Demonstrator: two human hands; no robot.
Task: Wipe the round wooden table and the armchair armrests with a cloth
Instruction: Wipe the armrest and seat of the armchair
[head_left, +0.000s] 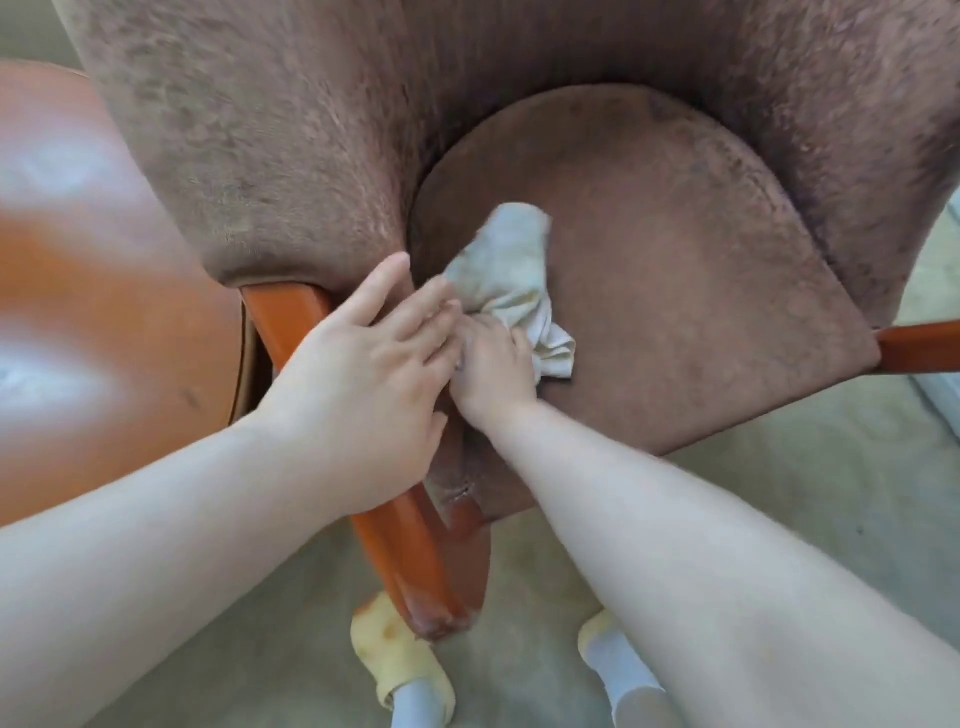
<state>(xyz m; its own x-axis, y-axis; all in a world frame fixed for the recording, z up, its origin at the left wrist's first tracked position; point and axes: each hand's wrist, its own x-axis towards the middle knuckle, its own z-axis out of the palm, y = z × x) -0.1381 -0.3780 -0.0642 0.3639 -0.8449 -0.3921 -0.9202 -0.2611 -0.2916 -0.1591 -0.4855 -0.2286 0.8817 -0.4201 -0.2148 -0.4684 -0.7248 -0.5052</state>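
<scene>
**One armrest in hand, the other waiting**

The cloth (511, 291) sits bunched over the seat (675, 291), gripped in the curled fingers of the right hand (493, 366). The left hand (358, 384) rests flat, fingers straight, on the left armrest (400, 545). The right armrest (919, 345) looks undone. The round table (104, 291) is blurred, so its state is unclear.

A pale carpeted floor (779, 493) carries a brown velvet armchair (675, 291) with orange wooden armrests. A crumpled pale cloth (511, 270) lies on the seat. Beside the armchair stands a round wooden worktop (104, 322).
</scene>
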